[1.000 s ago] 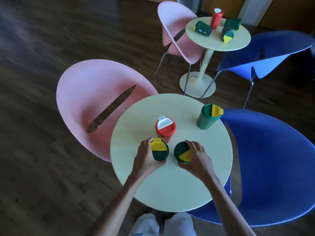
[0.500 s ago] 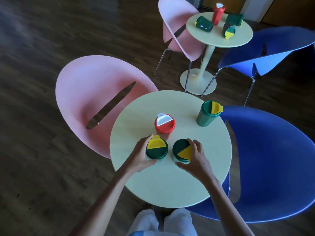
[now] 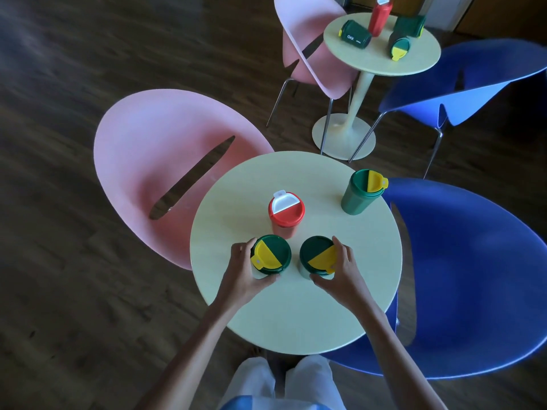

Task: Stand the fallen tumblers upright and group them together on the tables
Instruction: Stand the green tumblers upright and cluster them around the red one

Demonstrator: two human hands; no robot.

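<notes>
On the near round table (image 3: 296, 315) two green tumblers with yellow lid flaps stand upright side by side. My left hand (image 3: 242, 273) grips the left green tumbler (image 3: 273, 253). My right hand (image 3: 343, 267) grips the right green tumbler (image 3: 315, 253). Just behind them stands a red tumbler with a white flap (image 3: 286, 214), upright. Another green tumbler (image 3: 359, 192) stands upright alone at the table's far right. On the far table (image 3: 381, 65) a red tumbler (image 3: 380, 14) stands upright, with three green tumblers (image 3: 355, 35) (image 3: 399, 47) (image 3: 410, 25) lying on their sides around it.
A pink chair (image 3: 154, 161) sits left of the near table and a blue chair (image 3: 473, 276) right of it. By the far table stand a second pink chair (image 3: 307, 48) and a second blue chair (image 3: 461, 87). The floor is dark wood.
Both hands have turned and shifted the two green tumblers a little; the left tumbler's yellow flap now points left. The view has drifted, bringing the far table closer.
</notes>
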